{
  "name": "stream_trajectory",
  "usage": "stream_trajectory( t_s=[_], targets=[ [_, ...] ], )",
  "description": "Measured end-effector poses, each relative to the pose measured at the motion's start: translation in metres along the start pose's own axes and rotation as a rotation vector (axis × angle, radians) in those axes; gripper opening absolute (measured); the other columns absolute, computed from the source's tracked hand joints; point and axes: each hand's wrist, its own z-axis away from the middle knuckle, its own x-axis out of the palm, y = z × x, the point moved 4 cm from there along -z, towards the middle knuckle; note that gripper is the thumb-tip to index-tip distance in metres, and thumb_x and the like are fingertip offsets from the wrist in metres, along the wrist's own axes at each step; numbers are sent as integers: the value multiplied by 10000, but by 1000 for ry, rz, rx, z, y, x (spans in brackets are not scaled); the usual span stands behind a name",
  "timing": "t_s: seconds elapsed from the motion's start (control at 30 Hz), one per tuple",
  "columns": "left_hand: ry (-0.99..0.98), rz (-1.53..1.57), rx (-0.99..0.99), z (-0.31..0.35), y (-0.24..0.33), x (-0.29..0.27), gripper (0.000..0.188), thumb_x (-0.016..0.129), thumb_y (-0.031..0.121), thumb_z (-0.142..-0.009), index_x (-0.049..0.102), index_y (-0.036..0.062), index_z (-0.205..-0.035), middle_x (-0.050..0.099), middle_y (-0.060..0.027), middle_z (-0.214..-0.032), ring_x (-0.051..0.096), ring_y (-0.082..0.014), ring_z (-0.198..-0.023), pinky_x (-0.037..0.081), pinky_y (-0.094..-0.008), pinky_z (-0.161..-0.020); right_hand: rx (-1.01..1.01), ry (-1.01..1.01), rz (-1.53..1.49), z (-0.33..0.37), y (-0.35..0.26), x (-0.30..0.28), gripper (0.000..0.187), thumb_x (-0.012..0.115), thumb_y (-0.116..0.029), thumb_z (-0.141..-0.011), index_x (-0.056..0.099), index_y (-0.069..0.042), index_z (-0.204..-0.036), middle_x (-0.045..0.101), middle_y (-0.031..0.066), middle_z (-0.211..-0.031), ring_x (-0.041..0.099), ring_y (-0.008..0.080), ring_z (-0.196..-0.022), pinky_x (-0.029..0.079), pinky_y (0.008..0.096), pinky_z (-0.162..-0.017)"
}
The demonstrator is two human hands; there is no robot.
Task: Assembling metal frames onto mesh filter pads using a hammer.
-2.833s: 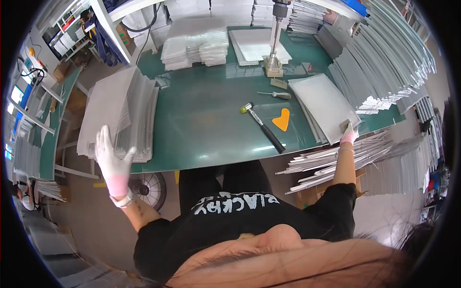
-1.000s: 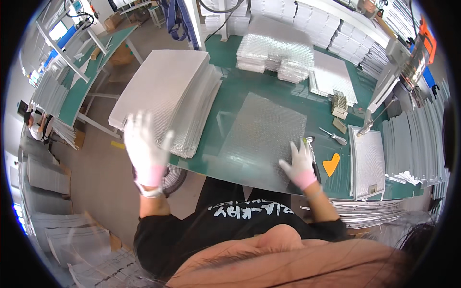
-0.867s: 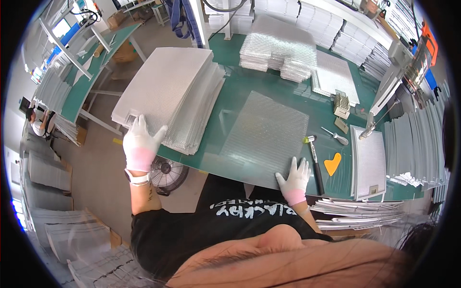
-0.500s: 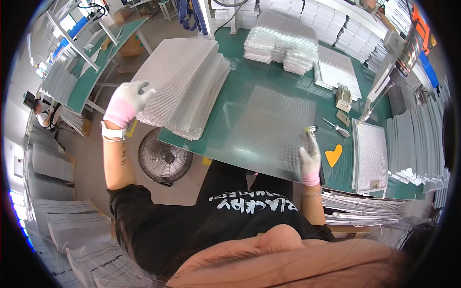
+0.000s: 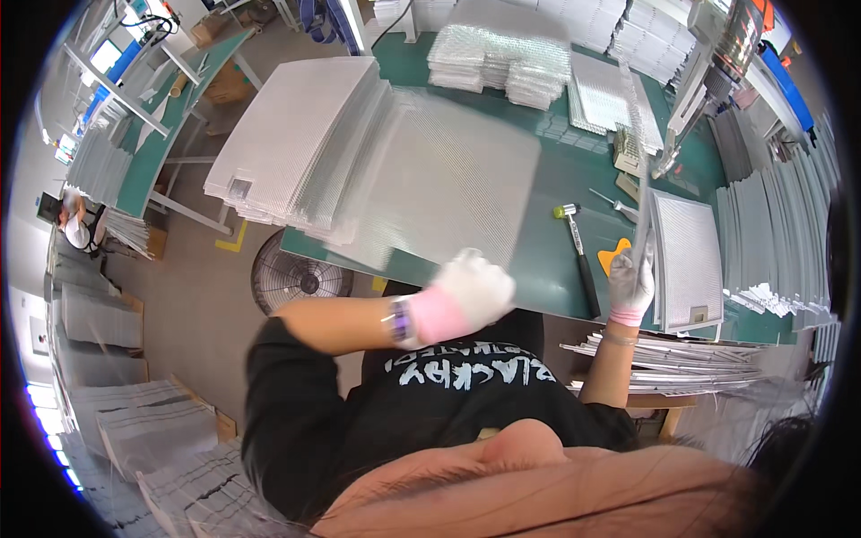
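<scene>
My left hand (image 5: 471,291), in a white glove with a pink cuff, is curled and slightly blurred at the table's front edge. It is beside a translucent mesh sheet (image 5: 457,170), and whether its fingers hold anything is hidden. That sheet lies against the left stack of mesh panels (image 5: 291,134). My right hand (image 5: 631,289), gloved alike, is closed on a thin mesh panel (image 5: 642,202) standing nearly edge-on. Just left of that hand lie a hammer (image 5: 579,255) with a black handle and a yellow scraper (image 5: 613,255), partly covered by the hand.
Right of the raised panel lies a small pile of framed panels (image 5: 689,255). A screwdriver (image 5: 617,206) and beige blocks (image 5: 628,152) lie beyond the hammer. Bubble-wrapped stacks (image 5: 502,58) fill the back. A floor fan (image 5: 305,278) stands by the table's left front.
My left hand has come from the left stack to the front edge and curled. My right hand has put down the hammer and taken hold of a panel. The mesh sheet has shifted left.
</scene>
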Motion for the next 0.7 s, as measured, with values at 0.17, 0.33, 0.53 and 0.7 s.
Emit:
stream_trajectory(
  t_s=[0.17, 0.33, 0.53, 0.7],
  targets=[
    [42, 253, -43, -43, 3, 118, 338, 577, 349, -894, 626, 15, -872, 666, -180, -882, 648, -345, -875, 507, -411, -858, 72, -129, 104, 1, 22, -32, 580, 577, -89, -927, 367, -145, -1465, 560, 119, -1274, 604, 209, -1027, 510, 339, -885],
    [581, 1885, -334, 28, -99, 113, 517, 520, 356, -971, 502, -30, -1315, 657, -145, -1166, 636, -279, -1031, 503, -408, -891, -2, -28, 611, 19, 43, 10, 572, 506, 63, -886, 377, -27, -1436, 578, 107, -1260, 582, 81, -833, 518, 231, -746],
    [452, 1052, -722, 58, -106, 74, 751, 700, 212, -845, 302, -16, -1440, 656, -208, -1046, 653, -321, -874, 536, -375, -788, 37, -208, 1364, 26, 84, 40, 538, 623, -27, -818, 492, 17, -1339, 604, 118, -1261, 597, 122, -903, 487, 234, -827],
    [284, 689, -841, 58, -102, 95, 859, 756, 239, -764, 281, -7, -1436, 621, -285, -1102, 630, -420, -976, 524, -423, -818, -65, -268, 1620, 29, 84, 40, 628, 733, -126, -756, 505, 0, -1327, 586, 170, -1261, 572, 291, -1166, 464, 349, -951]
  ],
)
